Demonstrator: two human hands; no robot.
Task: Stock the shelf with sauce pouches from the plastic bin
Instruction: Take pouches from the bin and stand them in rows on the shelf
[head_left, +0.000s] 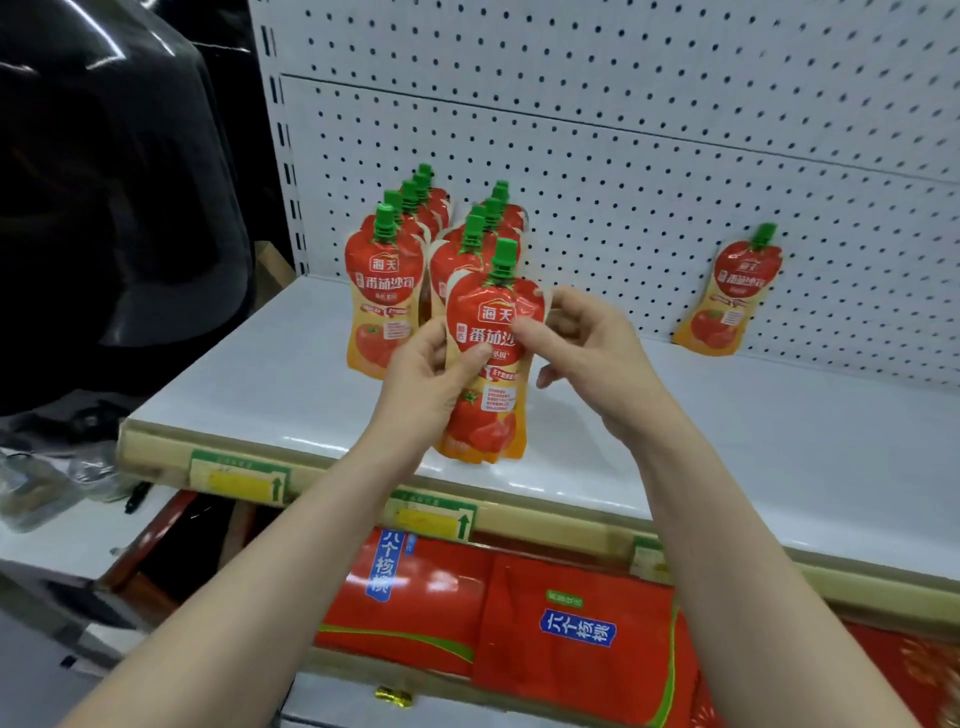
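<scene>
Both hands hold one red and orange sauce pouch (493, 364) with a green cap, upright, its base on the white shelf (291, 374) near the front edge. My left hand (431, 374) grips its left side, thumb across the label. My right hand (587, 348) pinches its upper right edge. Behind it stand two rows of several identical pouches, the left row (382, 291) and the right row (467, 249). One more pouch (732, 296) leans alone against the pegboard at the right. The plastic bin is not in view.
A white pegboard back panel (623, 156) rises behind the shelf. Price tags (431, 514) line the shelf's front rail. Red cartons (571, 634) fill the shelf below. A dark, shiny bulky shape (104, 208) stands at the left.
</scene>
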